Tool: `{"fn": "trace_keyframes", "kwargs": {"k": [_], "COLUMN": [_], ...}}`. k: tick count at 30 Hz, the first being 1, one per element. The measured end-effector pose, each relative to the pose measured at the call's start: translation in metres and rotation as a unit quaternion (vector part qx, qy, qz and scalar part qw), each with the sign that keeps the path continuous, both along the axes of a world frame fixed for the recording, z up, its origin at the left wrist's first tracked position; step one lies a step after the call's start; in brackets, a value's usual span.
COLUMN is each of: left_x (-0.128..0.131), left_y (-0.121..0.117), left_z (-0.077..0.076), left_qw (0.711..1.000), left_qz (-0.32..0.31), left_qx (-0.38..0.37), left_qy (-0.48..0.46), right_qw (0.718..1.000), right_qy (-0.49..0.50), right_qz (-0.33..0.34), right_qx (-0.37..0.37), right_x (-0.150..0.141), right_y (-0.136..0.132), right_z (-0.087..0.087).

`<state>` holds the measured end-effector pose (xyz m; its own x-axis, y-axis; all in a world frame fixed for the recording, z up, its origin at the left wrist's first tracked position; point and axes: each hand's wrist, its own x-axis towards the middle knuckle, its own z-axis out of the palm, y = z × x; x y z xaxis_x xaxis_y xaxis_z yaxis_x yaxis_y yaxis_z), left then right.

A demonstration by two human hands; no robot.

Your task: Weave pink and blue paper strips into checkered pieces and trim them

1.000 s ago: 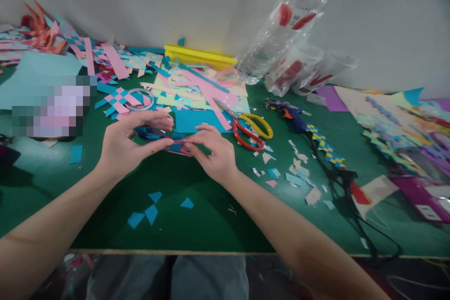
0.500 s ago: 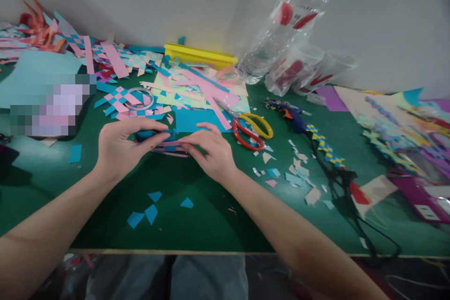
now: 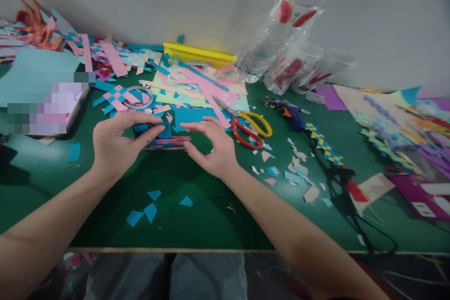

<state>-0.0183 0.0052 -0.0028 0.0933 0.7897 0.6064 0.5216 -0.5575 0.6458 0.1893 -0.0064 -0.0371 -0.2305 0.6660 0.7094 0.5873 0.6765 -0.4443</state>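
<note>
My left hand pinches a folded piece of woven paper, blue on top with pink strips sticking out toward the right. Beside those strip ends, my right hand has its thumb and fingers spread apart. Its fingertips are close to the strips, and I cannot tell whether any touch them. Part of the paper piece is covered by the left fingers. Behind the hands lies a blue paper sheet. Scissors with one red and one yellow handle rest just beyond the right hand.
Blue paper scraps lie near the front edge of the green table. A tape roll and a yellow strip-shaped holder are farther back. At right are a glue gun with a cord, a plastic bottle and plastic cups.
My right thumb and fingers have parted and let go of the pink strip ends. The left hand keeps its hold and has shifted slightly left.
</note>
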Motion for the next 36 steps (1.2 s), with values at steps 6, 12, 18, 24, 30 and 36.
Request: {"fn": "trace_keyframes", "kwargs": {"k": [6, 12, 18, 24, 30, 36], "left_x": [0.003, -0.001, -0.001, -0.001, -0.003, -0.006], "left_y": [0.002, 0.006, 0.005, 0.013, 0.017, 0.019], "left_z": [-0.002, -0.004, -0.001, 0.0, -0.005, -0.011], "left_qw": [0.997, 0.994, 0.989, 0.979, 0.98, 0.985], "left_qz": [-0.055, -0.033, -0.126, -0.12, -0.062, -0.014], "left_qx": [0.039, 0.1, 0.0, -0.137, -0.174, -0.15], "left_qy": [0.026, 0.013, -0.076, -0.09, -0.071, -0.081], "right_qw": [0.999, 0.998, 0.998, 0.999, 0.998, 0.998], "right_qy": [-0.039, -0.051, -0.048, -0.033, -0.036, -0.049], "right_qz": [0.027, 0.027, 0.029, 0.015, -0.01, -0.013], "right_qx": [0.026, 0.035, 0.031, 0.026, 0.041, 0.037], "right_x": [-0.005, 0.001, 0.006, 0.012, 0.018, 0.022], "right_y": [-0.002, 0.004, 0.008, 0.013, 0.017, 0.019], "right_z": [-0.001, -0.006, -0.008, -0.01, -0.01, -0.01]}}
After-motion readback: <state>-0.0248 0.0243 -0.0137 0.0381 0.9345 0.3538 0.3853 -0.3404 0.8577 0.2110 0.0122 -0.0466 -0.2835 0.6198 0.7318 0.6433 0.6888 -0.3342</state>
